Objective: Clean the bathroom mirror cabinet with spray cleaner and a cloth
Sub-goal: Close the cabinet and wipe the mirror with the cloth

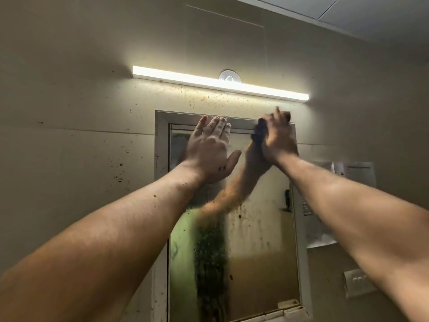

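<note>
1. One cabinet is seen, fixed to the wall, with its long axis upright and its single mirror door faced toward the viewer.
2. The glass is streaked and speckled with brown grime, and a dark smeared band is seen down its middle.
3. One dark cloth is bunched against the cabinet's top right edge, where frame and glass meet.
4. The cloth is gripped by the right hand, which is blurred, fingers upward.
5. The left hand is laid flat on the upper glass, fingers straight and together, tips on the top frame.
6. One lit lamp bar is mounted across the wall just above the cabinet.
7. The beige wall is spattered with brown specks, thickest under the lamp.
8. To the right, paper sheets and one switch are seen on the wall.
</note>
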